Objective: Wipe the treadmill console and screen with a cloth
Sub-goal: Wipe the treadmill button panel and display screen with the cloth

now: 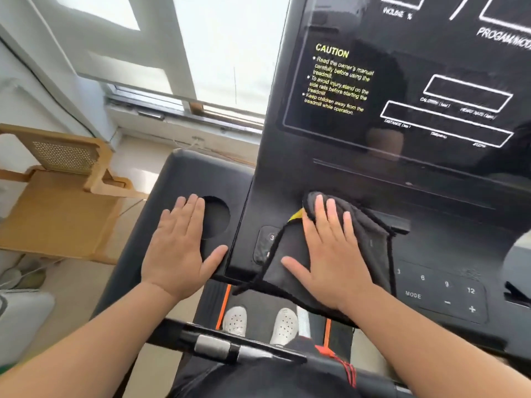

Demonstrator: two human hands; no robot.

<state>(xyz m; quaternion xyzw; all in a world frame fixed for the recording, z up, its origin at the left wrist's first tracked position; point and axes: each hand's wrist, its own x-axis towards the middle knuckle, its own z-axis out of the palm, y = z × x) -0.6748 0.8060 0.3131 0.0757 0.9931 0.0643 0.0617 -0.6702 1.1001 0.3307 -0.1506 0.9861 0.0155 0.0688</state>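
The black treadmill console (436, 245) fills the right half of the view, with its dark glossy screen (416, 90) rising above it. A black cloth (370, 225) lies spread on the console's lower left button area, one edge hanging over the front rim. My right hand (330, 254) presses flat on the cloth with straight fingers. My left hand (181, 248) rests flat on the console's left wing, fingertips at the edge of the round cup holder (217, 216).
Speed buttons and a MODE panel (442, 291) lie right of the cloth. A handlebar with a silver sensor (212, 346) crosses below my arms. My white shoes (258, 323) stand on the belt. A wooden chair (63, 191) and a window (201, 53) are to the left.
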